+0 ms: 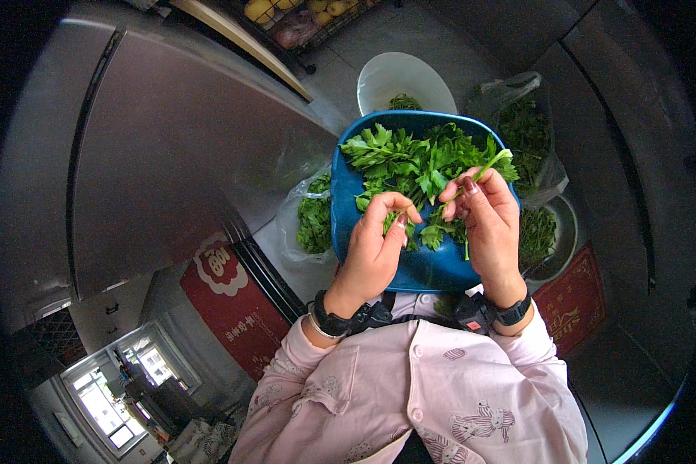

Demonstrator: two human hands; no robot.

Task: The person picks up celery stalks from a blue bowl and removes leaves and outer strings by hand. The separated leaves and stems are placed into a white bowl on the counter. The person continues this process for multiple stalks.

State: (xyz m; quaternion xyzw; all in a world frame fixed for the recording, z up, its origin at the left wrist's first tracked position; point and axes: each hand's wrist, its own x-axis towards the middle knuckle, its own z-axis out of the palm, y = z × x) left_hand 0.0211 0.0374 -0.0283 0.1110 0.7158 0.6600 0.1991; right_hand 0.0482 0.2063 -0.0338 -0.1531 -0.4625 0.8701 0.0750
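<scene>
A blue plastic basin (pixel 417 277) lies before me, with leafy green sprigs (pixel 406 156) that look like celery spread over its far half. Above its right side, my right hand (pixel 487 226) pinches a thin celery stalk (pixel 490 164) between thumb and fingers. The pale cut end of the stalk points up and to the right, and its lower part passes behind the fingers. My left hand (pixel 374 249) hovers over the near left of the basin, fingers curled and thumb close to the index finger. Small leaves show behind these fingertips; whether they are gripped is unclear.
Beyond the basin stands a white bucket (pixel 406 72) with greens inside. A plastic bag of leaves (pixel 313 223) is at left. On the right are another bag of greens (pixel 522 133) and a metal bowl (pixel 565 232). Dark cabinet-like panels (pixel 168 145) flank both sides.
</scene>
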